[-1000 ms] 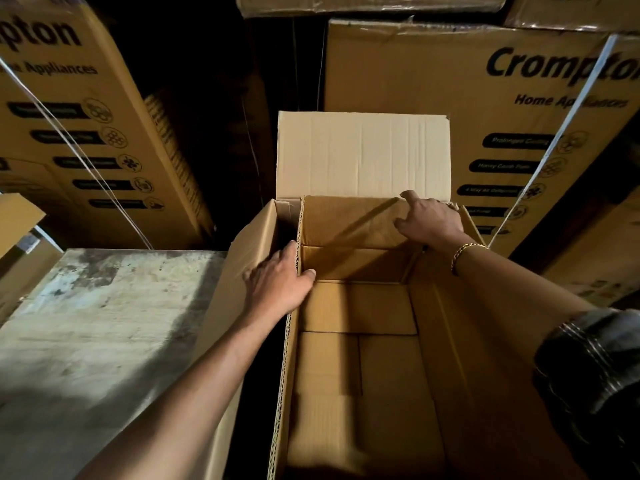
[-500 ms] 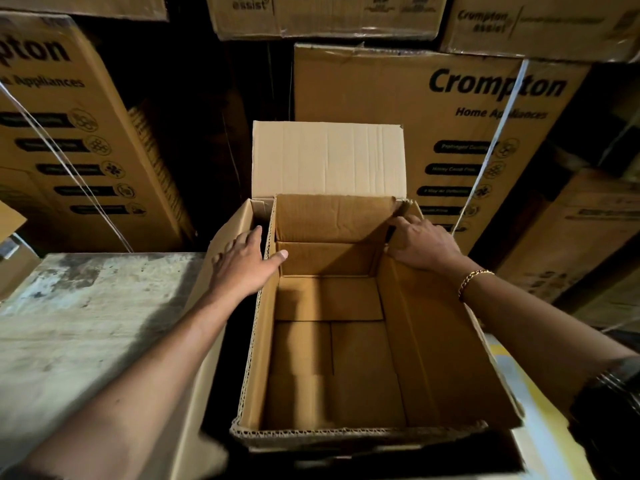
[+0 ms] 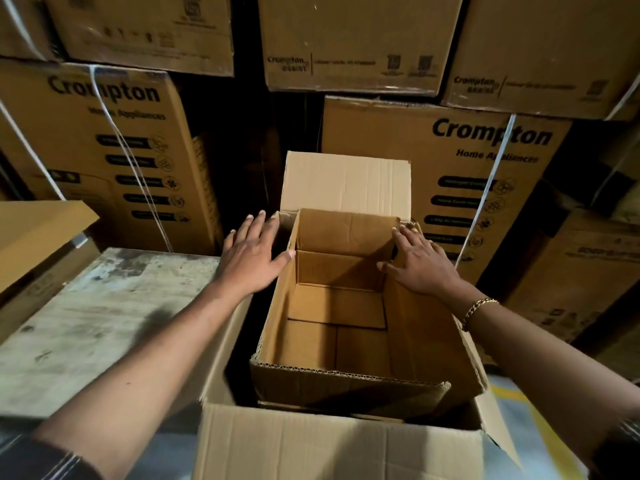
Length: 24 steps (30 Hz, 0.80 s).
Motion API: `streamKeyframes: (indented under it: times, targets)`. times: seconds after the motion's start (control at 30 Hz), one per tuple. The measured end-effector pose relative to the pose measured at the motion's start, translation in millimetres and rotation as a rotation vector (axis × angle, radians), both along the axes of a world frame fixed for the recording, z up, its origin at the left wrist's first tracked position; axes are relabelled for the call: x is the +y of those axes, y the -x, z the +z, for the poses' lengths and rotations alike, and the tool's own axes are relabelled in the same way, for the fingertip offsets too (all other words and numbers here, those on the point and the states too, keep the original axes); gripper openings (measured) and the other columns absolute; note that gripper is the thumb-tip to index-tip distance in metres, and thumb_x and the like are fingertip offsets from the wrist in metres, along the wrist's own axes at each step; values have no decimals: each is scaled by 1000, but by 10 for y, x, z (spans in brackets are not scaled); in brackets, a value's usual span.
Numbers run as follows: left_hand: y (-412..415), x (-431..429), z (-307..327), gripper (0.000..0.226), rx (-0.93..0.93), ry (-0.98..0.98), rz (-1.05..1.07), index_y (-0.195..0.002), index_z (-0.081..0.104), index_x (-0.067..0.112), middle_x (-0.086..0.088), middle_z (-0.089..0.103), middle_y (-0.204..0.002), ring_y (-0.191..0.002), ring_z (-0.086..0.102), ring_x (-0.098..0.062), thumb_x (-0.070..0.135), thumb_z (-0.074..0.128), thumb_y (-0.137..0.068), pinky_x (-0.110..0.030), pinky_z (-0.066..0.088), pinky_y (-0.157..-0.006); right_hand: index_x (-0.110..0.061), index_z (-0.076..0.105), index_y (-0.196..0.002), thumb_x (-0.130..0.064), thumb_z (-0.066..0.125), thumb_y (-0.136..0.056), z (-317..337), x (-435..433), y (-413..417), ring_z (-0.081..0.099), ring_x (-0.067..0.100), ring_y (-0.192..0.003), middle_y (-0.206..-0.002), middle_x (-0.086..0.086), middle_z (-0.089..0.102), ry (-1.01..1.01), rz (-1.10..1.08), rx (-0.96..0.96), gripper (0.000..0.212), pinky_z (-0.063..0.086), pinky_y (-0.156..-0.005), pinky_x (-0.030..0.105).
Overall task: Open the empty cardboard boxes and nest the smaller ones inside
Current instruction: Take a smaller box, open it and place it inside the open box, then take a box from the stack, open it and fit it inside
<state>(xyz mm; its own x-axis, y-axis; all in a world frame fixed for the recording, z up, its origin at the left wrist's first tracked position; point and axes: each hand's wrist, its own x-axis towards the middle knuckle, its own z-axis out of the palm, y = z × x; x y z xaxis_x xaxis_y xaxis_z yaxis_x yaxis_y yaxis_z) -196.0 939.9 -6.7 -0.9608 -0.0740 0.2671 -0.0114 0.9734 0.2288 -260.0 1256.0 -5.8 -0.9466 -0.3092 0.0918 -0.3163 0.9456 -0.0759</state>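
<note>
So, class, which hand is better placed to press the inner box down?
Probably the right hand: it lies flat on the right wall of the inner box. The left hand is mostly outside it, only its thumb at the rim.

The left grip (image 3: 252,258) no longer clasps the left wall of the smaller box (image 3: 346,386). Its fingers are now straight and spread, with only the thumb tip at the rim. The right grip (image 3: 420,265) has left the far right corner and lies flat against the right wall. The view has pulled back, so the near wall of the bigger box (image 3: 329,445) now shows at the bottom of the frame.
</note>
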Motion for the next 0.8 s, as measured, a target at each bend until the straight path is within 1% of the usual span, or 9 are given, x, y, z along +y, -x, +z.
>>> streamKeyframes:
  times: [0.13,0.23,0.4,0.57,0.7,0.8]
  targets:
    - [-213,-223,208,78,32,21,40,-161,9,22,-1,0,-169,-155,-1,-21,63,33,-99,-48,8,-123,-20,2,-161,-68,36,-96,198,-290,-71,-1,22,-155,-169,4,0,23,46,47,89,3,-123,44]
    - [-367,-478,318,78,74,28,74,-160,11,22,-1,2,-169,-155,0,-21,64,33,-98,-49,9,-123,-21,-1,-161,-67,36,-97,334,-586,-76,-3,21,-155,-169,2,-3,34,88,75,88,2,-123,45]
    - [-710,-1046,456,76,118,57,160,-160,14,23,-1,4,-169,-155,2,-22,64,33,-98,-49,10,-122,-21,-3,-161,-66,35,-98,502,-1284,-47,-6,20,-155,-169,2,-7,63,194,148,86,3,-124,44]
    - [-1103,-1843,574,75,166,95,279,-160,16,24,0,6,-169,-155,3,-21,64,33,-98,-49,11,-121,-20,-2,-161,-67,33,-97,619,-2298,-136,-8,20,-155,-168,2,-10,117,286,242,87,2,-124,45]
    - [-1483,-2623,651,75,160,108,358,-160,16,24,0,4,-169,-155,4,-22,64,33,-98,-49,10,-122,-21,-2,-161,-67,34,-97,627,-3236,-306,-11,18,-154,-168,1,-10,150,347,254,87,0,-124,43]
    - [-1757,-3173,661,75,147,135,403,-159,16,24,-1,4,-169,-155,4,-23,64,32,-99,-50,9,-122,-21,-1,-161,-69,33,-96,611,-3859,-451,-10,18,-154,-169,2,-8,174,398,270,88,0,-124,43]
